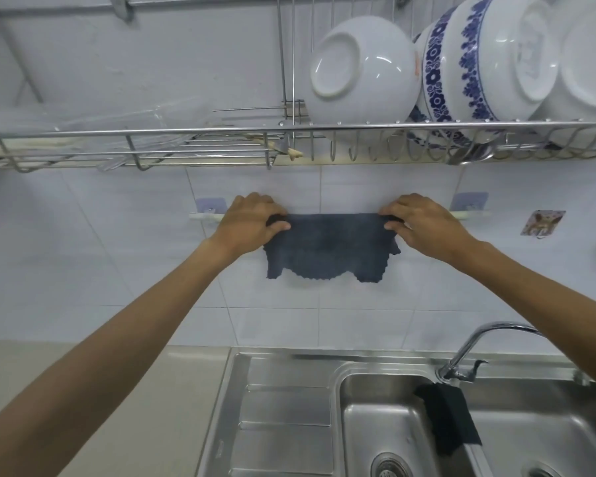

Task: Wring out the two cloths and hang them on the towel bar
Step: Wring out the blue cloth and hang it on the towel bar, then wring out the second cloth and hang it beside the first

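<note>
Pinching the grey cloth [327, 246] at its top corners, left hand [246, 222] and right hand [427, 223] spread it over the towel bar [205, 216]. Second, dark cloth [449, 420] lies draped over the sink divider [479, 456]. Risk: uneven drape, cloth may slip off once released.

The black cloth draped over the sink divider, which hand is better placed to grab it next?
Right. The black cloth lies low on the right, beneath the right hand; the left hand would have to cross over. Both now grip the blue cloth at the towel bar.
</note>
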